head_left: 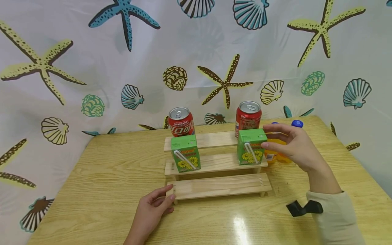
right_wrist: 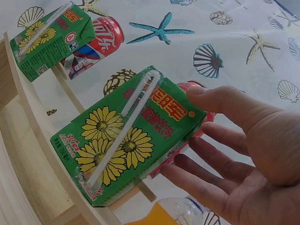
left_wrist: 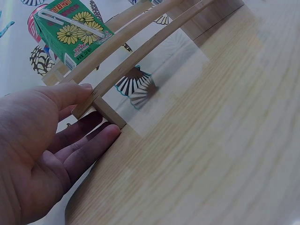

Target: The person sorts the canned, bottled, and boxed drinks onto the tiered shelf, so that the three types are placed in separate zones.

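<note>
The right-hand green flower-printed drink carton (head_left: 251, 151) stood upright, long axis vertical, at the right end of the middle tier (head_left: 217, 163) of the stepped wooden rack (head_left: 220, 187); it lay just left of the nearer right hand (head_left: 292, 144), whose grip was spread, thumb at its edge; the left hand (head_left: 153, 209) pinched the rack's front left corner.

The stepped shelf (head_left: 220, 185) looks like pale bare wood, smooth and matt, while the surface (head_left: 122, 170) shows wood grain under a gloss that throws back light. The drink cartons (head_left: 185, 142) look like coated paper, slightly shiny — their straws (right_wrist: 115, 147) plastic, in clear film. The cans (head_left: 181, 127) are glossy metal with bare silvery lids (head_left: 179, 113); the backdrop (head_left: 147, 61), creased cloth; the sleeve (head_left: 337, 219), matt cloth.
</note>
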The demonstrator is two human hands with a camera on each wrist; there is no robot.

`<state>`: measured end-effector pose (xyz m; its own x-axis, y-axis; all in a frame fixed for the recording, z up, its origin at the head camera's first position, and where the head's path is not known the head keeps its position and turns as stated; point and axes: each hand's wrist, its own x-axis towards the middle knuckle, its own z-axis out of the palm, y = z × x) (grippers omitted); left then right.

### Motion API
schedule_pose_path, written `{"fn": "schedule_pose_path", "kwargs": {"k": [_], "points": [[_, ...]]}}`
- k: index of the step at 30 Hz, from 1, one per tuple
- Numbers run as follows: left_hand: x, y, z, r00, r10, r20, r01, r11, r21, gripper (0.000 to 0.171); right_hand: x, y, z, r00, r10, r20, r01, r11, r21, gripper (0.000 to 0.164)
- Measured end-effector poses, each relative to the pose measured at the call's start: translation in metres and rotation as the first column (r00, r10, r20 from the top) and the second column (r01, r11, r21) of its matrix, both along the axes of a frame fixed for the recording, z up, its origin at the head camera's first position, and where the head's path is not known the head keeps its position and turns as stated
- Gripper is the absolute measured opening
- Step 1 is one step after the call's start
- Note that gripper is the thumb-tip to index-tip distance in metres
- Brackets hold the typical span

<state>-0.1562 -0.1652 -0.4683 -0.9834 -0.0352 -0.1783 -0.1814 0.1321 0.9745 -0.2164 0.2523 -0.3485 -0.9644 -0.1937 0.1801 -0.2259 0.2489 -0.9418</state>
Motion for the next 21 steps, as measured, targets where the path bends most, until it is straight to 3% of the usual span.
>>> {"fn": "schedule_pose_path", "kwargs": {"k": [10,21], "points": [[0.001,0.000,0.001,1.000,-0.002,-0.005,0.002,1.000,0.000,0.040,0.001,0.007,0.001,0.999,0.002,-0.034,-0.002,1.000,0.026,0.045],[0.001,0.000,0.001,1.000,-0.005,-0.006,0.005,1.000,-0.002,0.041,0.003,0.014,0.003,1.000,0.004,-0.012,-0.004,0.998,0.058,0.045]]}}
